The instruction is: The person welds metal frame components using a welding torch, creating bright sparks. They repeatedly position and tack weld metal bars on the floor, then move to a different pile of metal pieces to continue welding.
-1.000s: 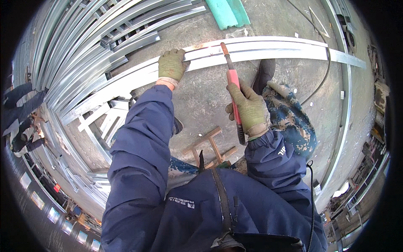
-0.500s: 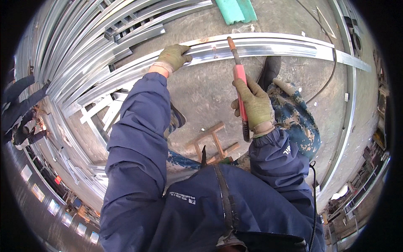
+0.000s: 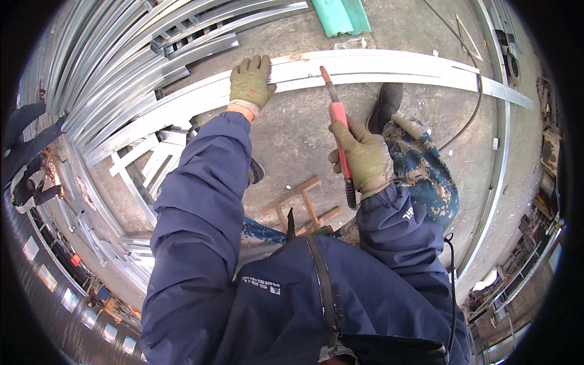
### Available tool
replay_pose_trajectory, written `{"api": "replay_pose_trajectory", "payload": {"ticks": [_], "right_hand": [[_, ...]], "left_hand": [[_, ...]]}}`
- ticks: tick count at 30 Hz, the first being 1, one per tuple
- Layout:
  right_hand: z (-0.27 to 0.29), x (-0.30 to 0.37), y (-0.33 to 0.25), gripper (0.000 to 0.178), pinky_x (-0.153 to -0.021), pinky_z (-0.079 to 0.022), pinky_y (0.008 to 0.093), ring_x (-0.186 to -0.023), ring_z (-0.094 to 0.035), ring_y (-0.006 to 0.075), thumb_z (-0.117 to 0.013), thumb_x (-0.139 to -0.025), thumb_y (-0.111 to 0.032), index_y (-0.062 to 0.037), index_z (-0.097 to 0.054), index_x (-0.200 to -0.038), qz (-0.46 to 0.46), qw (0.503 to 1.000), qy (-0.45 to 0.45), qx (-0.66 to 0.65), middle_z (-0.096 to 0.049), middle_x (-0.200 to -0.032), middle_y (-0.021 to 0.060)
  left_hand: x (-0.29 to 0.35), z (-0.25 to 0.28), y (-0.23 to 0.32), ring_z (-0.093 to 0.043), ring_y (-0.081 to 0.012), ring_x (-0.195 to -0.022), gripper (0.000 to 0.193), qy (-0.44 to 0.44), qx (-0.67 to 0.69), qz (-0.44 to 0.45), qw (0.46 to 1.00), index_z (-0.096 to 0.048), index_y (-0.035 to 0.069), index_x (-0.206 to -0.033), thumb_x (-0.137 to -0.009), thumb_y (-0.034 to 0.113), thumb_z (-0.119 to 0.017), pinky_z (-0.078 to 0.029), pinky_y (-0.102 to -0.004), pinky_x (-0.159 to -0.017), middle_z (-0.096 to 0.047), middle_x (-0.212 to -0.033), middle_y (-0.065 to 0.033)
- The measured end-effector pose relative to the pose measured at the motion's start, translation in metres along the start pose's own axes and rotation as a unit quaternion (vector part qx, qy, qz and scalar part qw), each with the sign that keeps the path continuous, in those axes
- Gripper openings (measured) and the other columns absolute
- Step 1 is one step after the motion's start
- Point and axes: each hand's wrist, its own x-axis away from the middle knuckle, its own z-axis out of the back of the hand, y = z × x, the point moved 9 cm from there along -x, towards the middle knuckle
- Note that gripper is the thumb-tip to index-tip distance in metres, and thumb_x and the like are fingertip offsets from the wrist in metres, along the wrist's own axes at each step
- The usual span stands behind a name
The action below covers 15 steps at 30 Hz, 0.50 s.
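Note:
My left hand (image 3: 251,83), in an olive work glove, rests on a long bright metal beam (image 3: 395,66) that runs across in front of me. Its fingers stretch flat over the top face. In my right hand (image 3: 365,159), gloved alike, is a welding torch (image 3: 338,114) with a red handle and a grey neck. Its copper-coloured nozzle points away from me and appears at the beam's near side; whether it touches cannot be told. A small brownish mark shows on the beam just left of the nozzle.
Stacked metal channels (image 3: 121,67) fill the far left. Beyond the beam lies a green sheet (image 3: 342,17). A dark cable (image 3: 476,106) crosses the beam at right. Below my hands stands a small wooden stool (image 3: 309,204). Another person (image 3: 27,137) works at far left near sparks.
The beam has turned, so a broad pale face shows where grooves did. My left hand went from curling at its edge to lying flat. The torch shifted slightly left and nearer me.

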Motion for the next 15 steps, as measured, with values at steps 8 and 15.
{"api": "replay_pose_trajectory", "payload": {"ticks": [8,15], "right_hand": [[-0.009,-0.011,0.025,0.061,-0.044,-0.048,0.0279,-0.06,-0.066,0.0132,-0.071,-0.1,-0.04,-0.0041,-0.058,-0.147,-0.025,0.999,-0.038,-0.006,-0.07,-0.106,0.0082],[-0.005,-0.019,0.028,0.058,-0.044,-0.048,0.0285,-0.059,-0.066,0.0147,-0.072,-0.1,-0.04,-0.0031,-0.061,-0.143,-0.026,0.999,-0.025,-0.032,-0.07,-0.105,0.0056]], "left_hand": [[0.0,-0.006,-0.004,-0.049,-0.0335,-0.143,0.077,-0.029,-0.023,0.025,0.999,-0.048,0.013,-0.153,-0.087,0.036,-0.08,-0.042,-0.0492,-0.115,-0.053,-0.153,-0.0117],[0.05,0.06,0.082,-0.059,-0.0408,-0.131,0.065,-0.215,0.15,-0.039,0.964,-0.048,0.001,-0.15,-0.099,0.039,-0.063,-0.048,-0.0474,-0.11,-0.052,-0.153,-0.0214]]}}
